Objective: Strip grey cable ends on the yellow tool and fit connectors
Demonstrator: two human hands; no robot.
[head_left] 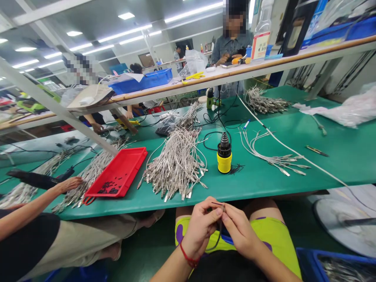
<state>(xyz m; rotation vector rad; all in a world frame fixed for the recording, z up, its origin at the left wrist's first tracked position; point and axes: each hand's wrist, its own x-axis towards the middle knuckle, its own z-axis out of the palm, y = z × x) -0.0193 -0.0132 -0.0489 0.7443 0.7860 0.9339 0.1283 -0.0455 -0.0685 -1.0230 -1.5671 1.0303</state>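
Both hands busy over the lap, just off the table edge. Left hand (201, 224) and right hand (240, 230) are closed to a tight fingertip pinch on a grey cable (218, 237), its length drooping between them. Step in hand looks like fine work at the cable's end — the exact detail is hidden by the fingers (can't read it from here). My call: next move needs one side steady, the other nudging gently, no tugging.

Surface: green tabletop (258, 184). Big cable heap (176, 156) ahead, red tray (127, 166) of small black bits to its left, yellow tool (224, 158) standing nozzle-up to its right, thin black scraps beside it. Loose cables (264, 154) and a pen (317, 151) farther right.

Room: co-worker's hand (71, 184) on another bundle at left; shelf overhead with a blue tray (154, 81) and bottle (262, 35) — strip lights, more people beyond.
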